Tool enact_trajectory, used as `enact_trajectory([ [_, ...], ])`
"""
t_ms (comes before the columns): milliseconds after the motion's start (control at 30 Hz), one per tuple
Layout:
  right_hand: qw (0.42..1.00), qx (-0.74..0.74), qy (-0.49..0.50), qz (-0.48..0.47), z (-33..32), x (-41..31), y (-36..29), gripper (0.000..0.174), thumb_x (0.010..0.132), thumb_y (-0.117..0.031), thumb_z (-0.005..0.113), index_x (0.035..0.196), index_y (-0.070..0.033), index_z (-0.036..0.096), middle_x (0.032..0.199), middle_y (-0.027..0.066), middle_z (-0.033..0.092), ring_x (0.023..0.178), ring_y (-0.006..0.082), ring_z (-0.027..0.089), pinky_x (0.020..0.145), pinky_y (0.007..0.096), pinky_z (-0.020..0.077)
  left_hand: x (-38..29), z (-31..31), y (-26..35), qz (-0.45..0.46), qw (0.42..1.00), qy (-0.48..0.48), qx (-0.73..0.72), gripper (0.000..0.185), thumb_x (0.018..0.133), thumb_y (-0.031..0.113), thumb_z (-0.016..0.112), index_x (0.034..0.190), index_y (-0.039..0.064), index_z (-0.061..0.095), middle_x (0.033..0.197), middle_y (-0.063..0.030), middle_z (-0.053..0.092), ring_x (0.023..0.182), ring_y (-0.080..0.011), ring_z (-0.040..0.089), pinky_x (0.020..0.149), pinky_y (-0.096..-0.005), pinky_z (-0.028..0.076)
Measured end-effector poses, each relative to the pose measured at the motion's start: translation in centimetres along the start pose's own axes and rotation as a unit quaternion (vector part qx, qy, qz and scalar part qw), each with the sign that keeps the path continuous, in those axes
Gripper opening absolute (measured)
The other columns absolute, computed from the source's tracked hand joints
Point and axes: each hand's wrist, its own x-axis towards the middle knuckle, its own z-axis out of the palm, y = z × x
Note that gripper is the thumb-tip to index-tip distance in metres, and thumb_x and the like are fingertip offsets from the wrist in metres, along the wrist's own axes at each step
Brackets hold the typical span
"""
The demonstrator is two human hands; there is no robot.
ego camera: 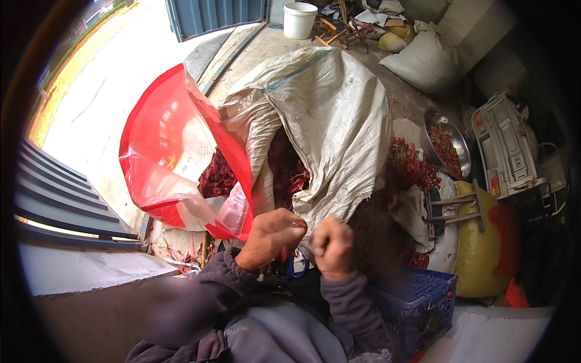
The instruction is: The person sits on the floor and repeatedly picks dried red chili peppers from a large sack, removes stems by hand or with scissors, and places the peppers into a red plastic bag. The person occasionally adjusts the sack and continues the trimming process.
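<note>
My left hand [272, 233] is curled in front of my lap, its fingertips close to my right hand [332, 247]. Motion blurs the right hand, which is closed like a loose fist. Whether either hand pinches something small cannot be made out. Beyond them a white woven sack [336, 122] gapes open, with dried red chili peppers [288, 163] inside. To its left stands an open red-and-white plastic bag [150, 136] that bears printing and holds dark red dried chilies [217, 177]. The blue handle of what look like scissors [297, 271] shows below my hands.
A blue plastic crate [411, 288] sits at my right. Beyond it are a small wooden stool [458, 206] on its side, a yellow sack [481, 245], more chilies [415, 165] and a steel basin [465, 156] of stems. A white bucket [299, 22] stands near the blue door [218, 18].
</note>
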Motion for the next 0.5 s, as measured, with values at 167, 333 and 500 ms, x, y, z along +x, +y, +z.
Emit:
enact_trajectory([
  [167, 0.987, -0.075, 0.125, -0.073, -2.1, 3.5, -1.9, 0.026, 0.106, -0.026, 0.061, 0.093, -0.004, 0.064, 0.074, -0.0004, 0.057, 0.056, 0.0081, 0.046, 0.049, 0.0241, 0.0396, 0.4, -2.7, -2.0, -0.028, 0.995, 0.074, -0.054, 0.011, 0.099, 0.006, 0.066, 0.109, 0.003, 0.062, 0.091, -0.0087, 0.071, 0.076, -0.0139, 0.067, 0.063, -0.0270, 0.052],
  [333, 0.843, -0.496, -0.058, -0.202, 1.5, 9.9, 4.9, 0.033, 0.094, -0.019, 0.073, 0.118, 0.003, 0.065, 0.105, 0.0238, 0.073, 0.089, 0.0335, 0.073, 0.077, 0.0420, 0.0583, 0.9, -3.0, -2.6, -0.037, 0.992, 0.104, -0.066, 0.022, 0.097, 0.001, 0.063, 0.117, 0.004, 0.056, 0.114, -0.0124, 0.070, 0.086, -0.0161, 0.069, 0.071, -0.0274, 0.055],
  [500, 0.764, -0.633, -0.083, -0.096, 3.1, 15.0, 11.0, 0.046, 0.085, -0.028, 0.079, 0.116, 0.003, 0.066, 0.110, 0.0276, 0.070, 0.102, 0.0461, 0.068, 0.087, 0.0519, 0.0546, 0.2, -4.2, -1.9, -0.059, 0.981, 0.182, 0.020, 0.017, 0.097, 0.005, 0.066, 0.112, 0.004, 0.060, 0.095, -0.0049, 0.065, 0.072, -0.0111, 0.061, 0.062, -0.0246, 0.050],
])
